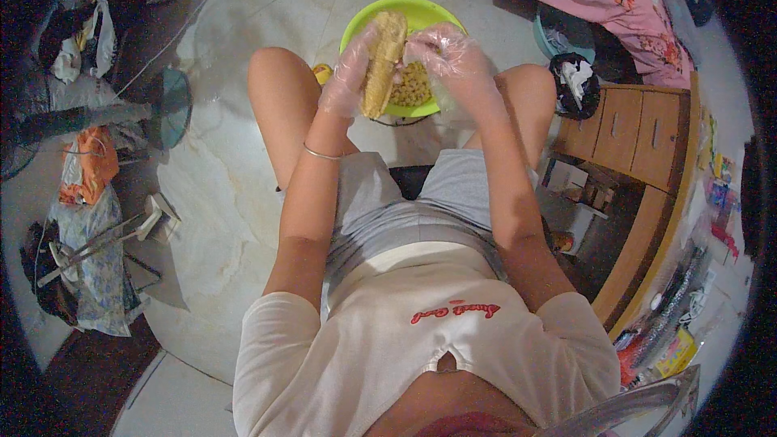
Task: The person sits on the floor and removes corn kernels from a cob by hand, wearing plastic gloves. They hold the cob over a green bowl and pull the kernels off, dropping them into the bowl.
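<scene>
My left hand (351,73), in a clear plastic glove, grips a long, yellow-tan piece of produce (385,67) with a rough surface. The piece is tilted slightly over the left part of a lime-green basin (358,16). Small pale yellow lumps (410,88), too blurred to name surely, lie inside the basin. Close against the piece's right side is my right hand (446,51), also in a clear plastic glove. Its fingers are bent together; whether they pinch anything cannot be seen. Both hands are above the basin, between my bent knees.
A small yellow thing (322,73) lies on the marble-look floor (218,243) left of the basin. At right stand a black bag (573,85) with white tissue, a teal bucket (546,36) and a wooden desk with drawers (613,127). A fan (91,114) and bags occupy the left side.
</scene>
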`<state>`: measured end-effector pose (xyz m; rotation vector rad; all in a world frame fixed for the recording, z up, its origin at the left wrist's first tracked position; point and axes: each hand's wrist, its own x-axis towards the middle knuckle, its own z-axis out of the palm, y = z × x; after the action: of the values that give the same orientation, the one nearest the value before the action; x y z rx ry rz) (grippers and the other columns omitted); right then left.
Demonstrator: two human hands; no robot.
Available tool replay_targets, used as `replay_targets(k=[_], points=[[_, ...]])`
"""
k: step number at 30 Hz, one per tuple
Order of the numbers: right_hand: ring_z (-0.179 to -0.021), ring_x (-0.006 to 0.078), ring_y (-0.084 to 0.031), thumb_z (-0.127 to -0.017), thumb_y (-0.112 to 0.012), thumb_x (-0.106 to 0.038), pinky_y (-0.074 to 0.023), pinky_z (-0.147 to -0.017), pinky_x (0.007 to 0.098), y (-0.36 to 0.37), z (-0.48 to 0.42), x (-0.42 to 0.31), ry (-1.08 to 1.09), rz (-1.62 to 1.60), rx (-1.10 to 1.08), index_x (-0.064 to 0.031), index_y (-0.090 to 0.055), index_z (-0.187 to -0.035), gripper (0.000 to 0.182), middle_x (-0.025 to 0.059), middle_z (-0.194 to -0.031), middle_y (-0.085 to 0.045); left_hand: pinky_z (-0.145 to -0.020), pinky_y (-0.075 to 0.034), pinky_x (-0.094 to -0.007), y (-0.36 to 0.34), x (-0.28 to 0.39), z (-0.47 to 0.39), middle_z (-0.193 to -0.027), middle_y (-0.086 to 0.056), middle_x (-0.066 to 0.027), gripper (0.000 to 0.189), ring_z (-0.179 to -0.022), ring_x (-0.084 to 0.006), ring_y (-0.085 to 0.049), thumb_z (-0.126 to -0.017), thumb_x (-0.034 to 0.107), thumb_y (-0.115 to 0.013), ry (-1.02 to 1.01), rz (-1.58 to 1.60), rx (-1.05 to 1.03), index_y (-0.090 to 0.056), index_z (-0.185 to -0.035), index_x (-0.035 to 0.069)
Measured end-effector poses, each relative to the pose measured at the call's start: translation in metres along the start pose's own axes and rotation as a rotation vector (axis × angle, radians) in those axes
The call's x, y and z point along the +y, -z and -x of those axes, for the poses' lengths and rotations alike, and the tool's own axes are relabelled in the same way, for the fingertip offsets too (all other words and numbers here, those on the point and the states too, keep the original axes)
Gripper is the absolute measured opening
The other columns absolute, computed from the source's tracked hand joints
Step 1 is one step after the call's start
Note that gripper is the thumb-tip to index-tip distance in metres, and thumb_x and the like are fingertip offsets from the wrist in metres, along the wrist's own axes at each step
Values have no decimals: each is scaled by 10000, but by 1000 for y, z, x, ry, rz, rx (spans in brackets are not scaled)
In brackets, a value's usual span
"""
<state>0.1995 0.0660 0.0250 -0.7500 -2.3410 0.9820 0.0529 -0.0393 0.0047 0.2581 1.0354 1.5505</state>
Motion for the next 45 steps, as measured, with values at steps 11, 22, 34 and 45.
replay_targets(k=[11,22,34,45], points=[[-828,355,-586,-884,-604,-223,-469,-726,421,8,-10,1,215,196,-127,-43,-649,-954,199,155,-879,-606,-701,-534,-274,7,-3,-7,-1062,-600,-47,451,-839,-140,-609,-951,422,-505,54,-85,-55,-521,-1254,89],[-807,380,-597,-907,-563,-255,-486,-711,449,11,-11,0,297,306,-203,-15,-614,-916,245,185,-850,-613,-762,-535,-289,35,-24,-26,-1189,-571,-45,494,-984,-146,-585,-963,419,-495,-43,-296,-118,-462,-1332,93],[-820,409,-606,-872,-560,-232,-489,-734,470,4,-15,-7,80,356,-291,13,-618,-907,254,220,-860,-624,-1103,-303,-338,40,-28,-34,-1405,-434,-131,518,-1321,-234,-384,-980,363,-474,-388,-804,-175,-406,-1388,51],[-799,341,-620,-856,-582,-258,-480,-746,395,16,-14,-16,-86,47,-349,-2,-634,-950,278,206,-869,-639,-815,-524,-303,45,-37,-31,-1218,-557,-60,505,-1018,-172,-581,-960,403,-493,-192,-480,-223,-443,-1363,104]])
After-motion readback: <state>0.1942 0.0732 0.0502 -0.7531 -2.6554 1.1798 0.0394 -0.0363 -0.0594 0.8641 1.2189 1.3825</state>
